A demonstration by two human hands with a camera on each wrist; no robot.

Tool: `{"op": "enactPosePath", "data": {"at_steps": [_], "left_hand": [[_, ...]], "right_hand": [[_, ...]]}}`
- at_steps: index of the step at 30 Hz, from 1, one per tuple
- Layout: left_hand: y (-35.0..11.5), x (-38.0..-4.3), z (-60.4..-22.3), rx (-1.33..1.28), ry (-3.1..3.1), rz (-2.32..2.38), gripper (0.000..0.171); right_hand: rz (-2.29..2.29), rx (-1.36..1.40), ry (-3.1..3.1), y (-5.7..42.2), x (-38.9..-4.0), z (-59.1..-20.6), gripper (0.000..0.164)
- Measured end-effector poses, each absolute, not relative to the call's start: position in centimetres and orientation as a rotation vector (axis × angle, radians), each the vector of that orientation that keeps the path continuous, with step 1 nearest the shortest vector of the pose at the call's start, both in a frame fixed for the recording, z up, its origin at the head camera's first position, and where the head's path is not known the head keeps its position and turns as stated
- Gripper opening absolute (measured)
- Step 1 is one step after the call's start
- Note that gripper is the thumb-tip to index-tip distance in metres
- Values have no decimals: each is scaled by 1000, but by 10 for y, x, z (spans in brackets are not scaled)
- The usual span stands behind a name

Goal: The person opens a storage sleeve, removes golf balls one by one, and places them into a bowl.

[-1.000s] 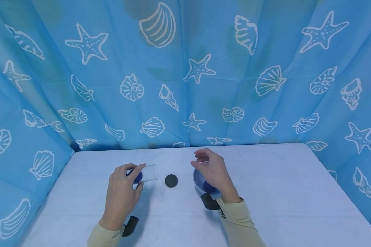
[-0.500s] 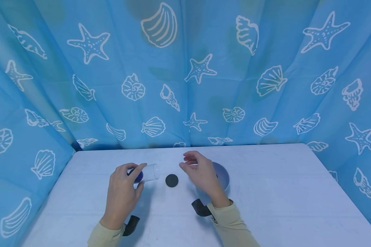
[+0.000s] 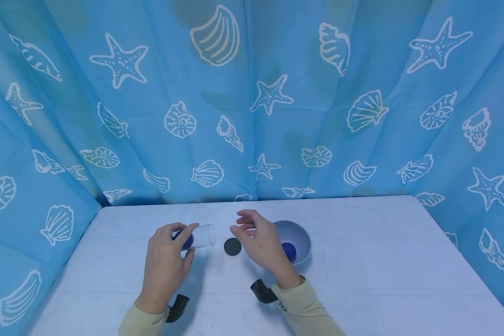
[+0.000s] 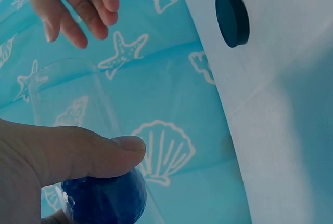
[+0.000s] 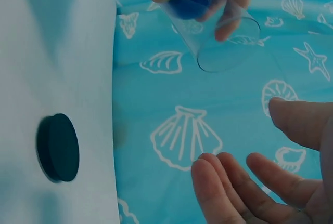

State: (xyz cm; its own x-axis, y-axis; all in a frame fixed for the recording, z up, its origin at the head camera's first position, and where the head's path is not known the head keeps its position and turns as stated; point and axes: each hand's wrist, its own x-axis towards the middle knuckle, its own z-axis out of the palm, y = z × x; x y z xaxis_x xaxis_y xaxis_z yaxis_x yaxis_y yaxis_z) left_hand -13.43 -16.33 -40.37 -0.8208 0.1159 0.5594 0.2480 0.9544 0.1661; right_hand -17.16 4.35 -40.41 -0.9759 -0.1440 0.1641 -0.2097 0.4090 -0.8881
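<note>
Head view: Left of a black disc (image 3: 233, 247) lying on a white table (image 3: 361, 261), a person's left hand (image 3: 164, 263) grasps a clear cup (image 3: 206, 235) held sideways, its mouth towards the disc, a dark blue ball (image 3: 187, 241) inside. Right of the disc, the right hand (image 3: 260, 242) hovers, fingers loosely bent around nothing, hiding part of a bowl (image 3: 300, 235) that holds a second ball (image 3: 290, 252).

Left wrist view: The left thumb (image 4: 104, 154) lies across the cup beside the ball. Good handling likely means a firm, gentle grip and a mouth that never dips towards the disc, lest the ball roll out.

Right wrist view: The right hand's fingers are apart, near the cup's mouth; passing above the disc should avoid nudging it. Count: two hands, one cup, one bowl, one disc, two balls.
</note>
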Motion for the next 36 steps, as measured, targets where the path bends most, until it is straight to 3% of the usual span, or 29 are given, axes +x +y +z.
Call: {"op": "enactPosePath", "data": {"at_steps": [19,36], "left_hand": [[-162,-133,-404,-241,-2546,-305,56],[-163,-134,-405,-262,-2532,-283,56]], "right_hand": [[1721,423,-2559,23,-162,-408,52],[1899,473,-2531,15,-159,-414,50]]}}
